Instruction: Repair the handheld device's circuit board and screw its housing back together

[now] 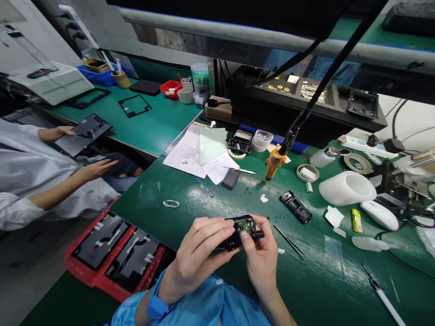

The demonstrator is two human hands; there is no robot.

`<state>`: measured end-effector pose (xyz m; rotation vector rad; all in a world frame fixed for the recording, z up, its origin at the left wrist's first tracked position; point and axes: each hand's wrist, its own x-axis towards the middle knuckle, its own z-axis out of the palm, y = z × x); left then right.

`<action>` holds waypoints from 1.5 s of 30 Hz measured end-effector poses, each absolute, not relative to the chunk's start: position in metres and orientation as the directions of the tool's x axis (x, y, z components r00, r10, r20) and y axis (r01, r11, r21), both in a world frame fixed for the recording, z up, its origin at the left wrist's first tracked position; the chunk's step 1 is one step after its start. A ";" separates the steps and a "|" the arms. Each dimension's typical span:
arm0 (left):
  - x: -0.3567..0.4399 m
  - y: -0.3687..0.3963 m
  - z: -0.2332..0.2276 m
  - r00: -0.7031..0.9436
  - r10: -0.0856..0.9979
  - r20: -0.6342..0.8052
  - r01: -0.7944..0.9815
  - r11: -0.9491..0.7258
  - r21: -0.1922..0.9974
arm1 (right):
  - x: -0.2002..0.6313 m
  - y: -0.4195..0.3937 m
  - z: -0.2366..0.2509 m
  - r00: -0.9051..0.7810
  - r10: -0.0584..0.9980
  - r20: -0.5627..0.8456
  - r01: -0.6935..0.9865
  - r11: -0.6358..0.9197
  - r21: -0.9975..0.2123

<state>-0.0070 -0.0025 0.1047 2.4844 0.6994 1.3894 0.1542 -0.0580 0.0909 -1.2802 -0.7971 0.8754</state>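
Both my hands hold a small black device [242, 232] with an exposed green circuit board, just above the green mat near the front edge. My left hand [199, 253] wraps its left end from below and behind. My right hand [260, 258] grips the right end, its thumb pressing on the circuit board. A second similar black open device [295, 207] lies on the mat to the right of my hands. Thin tweezers [288, 241] lie just right of my right hand.
An orange electric screwdriver [274, 163] hangs on a black cable above the mat. Papers [200, 151], a white bowl-shaped part [346, 187], tape rolls [356, 162] and a white mouse [379, 214] lie about. Red trays [115, 253] sit lower left. A co-worker's hands [97, 168] hold a black panel at left.
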 end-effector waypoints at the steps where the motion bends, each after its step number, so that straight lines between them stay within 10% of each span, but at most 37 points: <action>1: -0.007 -0.003 0.105 0.443 0.500 0.744 0.299 -0.865 0.403 | 0.154 -0.058 0.092 0.457 0.889 0.021 -0.103 0.076 -0.992; 45: -0.001 -0.001 0.071 0.527 0.606 0.595 0.306 -0.789 0.533 | 0.176 -0.056 0.051 0.428 0.897 -0.110 -0.090 -0.079 -0.993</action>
